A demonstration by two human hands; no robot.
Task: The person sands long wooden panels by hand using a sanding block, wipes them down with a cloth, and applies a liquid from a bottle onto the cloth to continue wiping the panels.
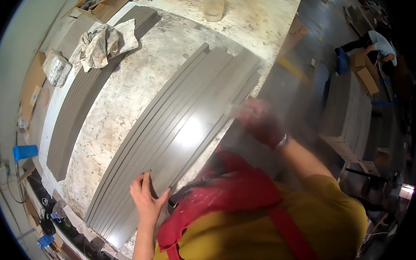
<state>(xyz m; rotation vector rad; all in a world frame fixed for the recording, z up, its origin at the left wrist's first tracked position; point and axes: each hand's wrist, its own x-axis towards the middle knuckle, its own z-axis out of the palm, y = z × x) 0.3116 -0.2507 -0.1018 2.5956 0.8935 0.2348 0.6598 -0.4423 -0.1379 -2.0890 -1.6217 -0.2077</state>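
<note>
Long grey strips [183,112] lie side by side on the stained white table in front of me, with glare on their smooth faces. My left hand [148,196] rests on the near part of these strips, its thumb and fingers spread apart around one of them. My right hand [259,120] is at their right edge, farther along, and is smeared by motion. Its fingers look curled around a pale, blurred piece [230,111] whose kind I cannot make out. A watch or bracelet [283,141] circles the right wrist.
Another stack of grey strips [71,123] lies on the table's left, with a crumpled stained cloth [99,45] over it. Beside it sits a white wrapped bundle [57,68]. A cloudy container [214,5] stands at the back. Rightward, a co-worker [380,45] bends near a cardboard box [365,72].
</note>
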